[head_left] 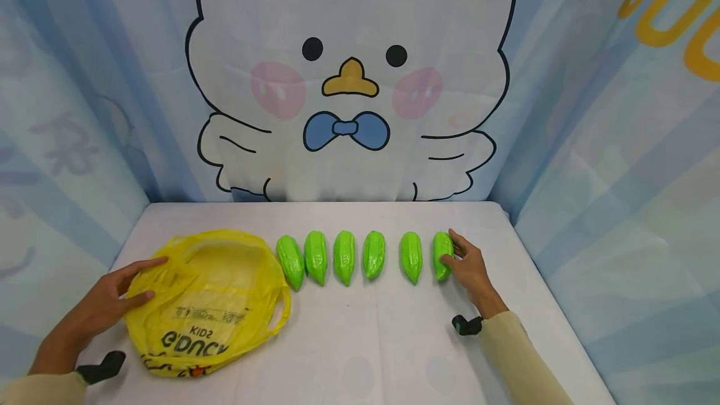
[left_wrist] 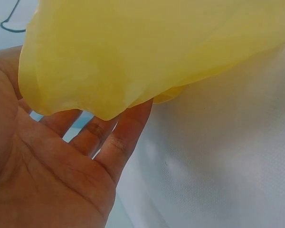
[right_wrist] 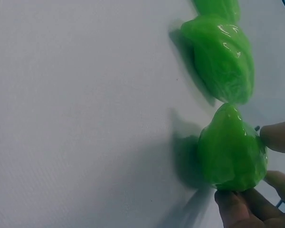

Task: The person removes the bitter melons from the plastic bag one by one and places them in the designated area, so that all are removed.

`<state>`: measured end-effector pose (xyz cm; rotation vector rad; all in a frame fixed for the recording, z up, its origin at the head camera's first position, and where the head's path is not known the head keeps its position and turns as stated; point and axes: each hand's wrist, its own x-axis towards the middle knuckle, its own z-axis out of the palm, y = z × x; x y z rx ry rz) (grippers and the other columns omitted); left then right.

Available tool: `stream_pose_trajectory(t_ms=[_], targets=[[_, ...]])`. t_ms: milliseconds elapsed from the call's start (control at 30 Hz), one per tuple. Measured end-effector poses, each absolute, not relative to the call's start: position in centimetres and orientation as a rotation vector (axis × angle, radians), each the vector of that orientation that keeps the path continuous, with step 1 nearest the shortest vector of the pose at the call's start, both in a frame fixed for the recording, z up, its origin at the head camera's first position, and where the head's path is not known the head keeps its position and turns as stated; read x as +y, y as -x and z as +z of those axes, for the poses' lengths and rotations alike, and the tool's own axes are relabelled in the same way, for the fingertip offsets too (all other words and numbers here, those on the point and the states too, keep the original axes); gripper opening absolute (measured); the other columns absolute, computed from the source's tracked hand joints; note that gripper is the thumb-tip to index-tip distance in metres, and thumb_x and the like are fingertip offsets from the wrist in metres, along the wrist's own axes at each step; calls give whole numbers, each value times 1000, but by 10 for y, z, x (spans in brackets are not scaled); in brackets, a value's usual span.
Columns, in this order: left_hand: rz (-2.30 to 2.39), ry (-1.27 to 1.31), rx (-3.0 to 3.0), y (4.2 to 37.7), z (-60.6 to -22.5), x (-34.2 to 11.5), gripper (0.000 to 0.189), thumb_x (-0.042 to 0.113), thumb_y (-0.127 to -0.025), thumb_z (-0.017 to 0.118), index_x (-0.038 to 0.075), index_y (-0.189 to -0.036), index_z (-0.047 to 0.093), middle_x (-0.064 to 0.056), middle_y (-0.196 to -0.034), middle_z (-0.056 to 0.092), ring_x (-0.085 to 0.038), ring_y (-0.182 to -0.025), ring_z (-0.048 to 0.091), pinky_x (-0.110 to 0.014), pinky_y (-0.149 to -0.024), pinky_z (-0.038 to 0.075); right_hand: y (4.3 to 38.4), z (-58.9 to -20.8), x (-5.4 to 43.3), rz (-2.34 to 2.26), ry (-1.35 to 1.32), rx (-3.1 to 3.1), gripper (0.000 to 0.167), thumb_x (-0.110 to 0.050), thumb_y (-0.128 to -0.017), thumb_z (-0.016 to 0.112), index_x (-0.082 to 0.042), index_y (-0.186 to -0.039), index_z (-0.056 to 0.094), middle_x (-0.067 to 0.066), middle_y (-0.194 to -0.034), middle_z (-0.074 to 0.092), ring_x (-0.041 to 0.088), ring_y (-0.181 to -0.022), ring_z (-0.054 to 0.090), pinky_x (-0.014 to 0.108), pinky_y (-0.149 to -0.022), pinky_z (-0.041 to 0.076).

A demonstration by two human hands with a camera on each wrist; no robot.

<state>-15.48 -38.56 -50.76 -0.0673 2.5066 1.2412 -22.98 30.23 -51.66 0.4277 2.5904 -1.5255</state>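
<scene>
Several shiny bright-green, ridged pieces shaped like oblong fruit stand in a row across the table; their exact kind I cannot tell. My right hand (head_left: pixel 472 270) pinches the rightmost green ridged piece (head_left: pixel 442 256) between thumb and fingers. In the right wrist view that held piece (right_wrist: pixel 232 149) shows its pointed end beside a neighbouring green piece (right_wrist: pixel 225 59). A crumpled yellow plastic bag (head_left: pixel 225 292) with printed lettering lies at the left. At its left edge, my left hand (head_left: pixel 112 299) holds the thin film (left_wrist: pixel 118 52), which partly hides the fingers in the left wrist view.
The white-covered table (head_left: pixel 360 342) runs out to both sides and toward me. Behind it hangs a curtain (head_left: pixel 360 17) printed with a cartoon duck. The leftmost green piece (head_left: pixel 290 262) lies against or very near the bag's right edge.
</scene>
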Motion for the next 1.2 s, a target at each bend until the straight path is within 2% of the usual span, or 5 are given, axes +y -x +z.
stream_pose_trajectory(t_ms=[533,700,833,1000,1200], targets=[[1269,85,2541,151,-508,-382,81,49,-109,57,6,-169,23,-33,-173,11,-65,-151,16,-85,-113,26,233,-520,302,-1495,-481,2583,75,-15,-106,59,-27,-171,24,9,-178,21,34,-164,24,52,-132,29],[1306,207,2614,145,-499,-379,78,57,-109,51,17,-171,23,-28,-175,10,-63,-149,24,-82,-111,34,230,-514,295,-1423,-462,2675,76,-18,-106,61,-30,-171,24,8,-179,18,37,-166,16,56,-134,23],[1354,274,2809,138,-491,-366,71,50,-111,51,19,-170,28,-28,-176,12,-62,-152,22,-82,-114,29,225,-508,289,-1274,-405,2826,78,-23,-106,65,-30,-171,23,10,-179,17,39,-166,14,62,-133,19],[1199,108,3173,136,-482,-341,68,36,-112,53,4,-167,30,-35,-173,9,-65,-154,11,-87,-118,10,220,-497,279,-1050,-223,3081,81,-32,-103,71,-21,-171,28,18,-177,18,48,-164,12,69,-131,13],[665,-42,3377,142,-468,-300,81,55,-113,37,4,-171,10,-30,-174,-12,-60,-159,-7,-82,-124,3,216,-480,257,-737,-76,3244,89,-46,-99,71,-20,-171,25,24,-177,13,55,-162,3,79,-127,-3]])
